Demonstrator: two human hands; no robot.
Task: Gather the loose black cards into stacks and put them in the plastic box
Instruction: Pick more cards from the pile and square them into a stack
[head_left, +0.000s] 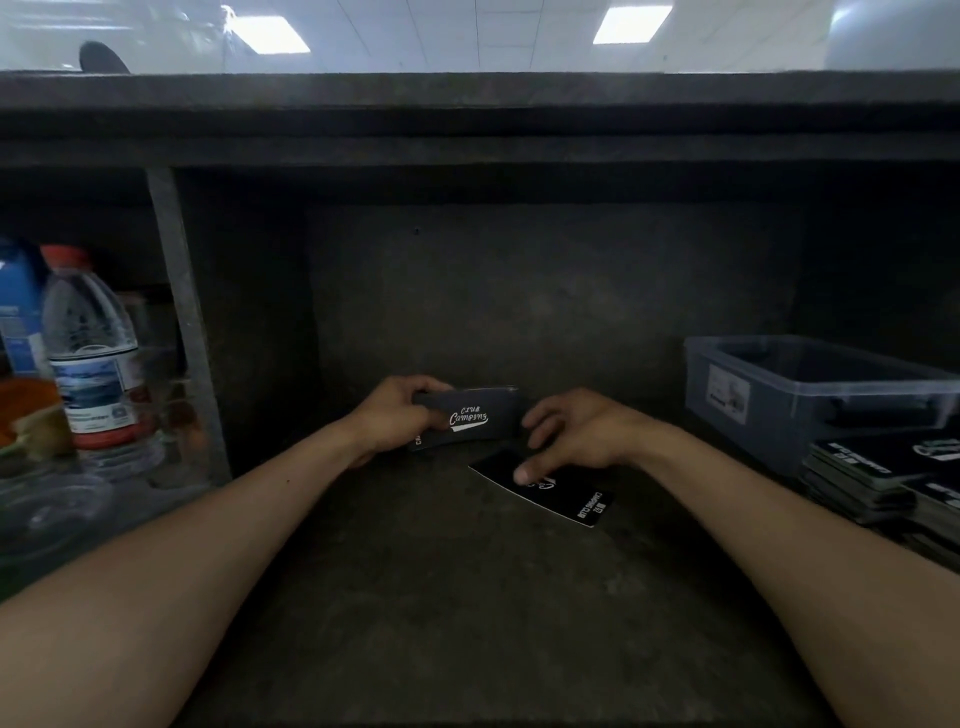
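The top card of the stack (467, 415) reads "CLUB Camping" in white script. The loose card (566, 499) on the counter (441, 597) bears "CAMPING CLUB". The labels on the bottle (93, 358) and the plastic box (779, 405) are illegible.

Left of frame: a red-capped water bottle (91, 353) beside something orange (26, 402), possibly food; ceiling light panels (631, 25) along the top.

A single view here, worn on the person's head, facing forward and tipped down along both forearms. It's close in: the left hand (395, 421) and right hand (576, 436) sit at arm's reach, just below centre. The wide lens bends the edges. The worktop (441, 597) fills everything nearer than the hands, and a dark shelf (467, 119) crosses above them. A plastic box (810, 384) stands off to the right of the right hand, and a water bottle (93, 353) well left of the left hand.
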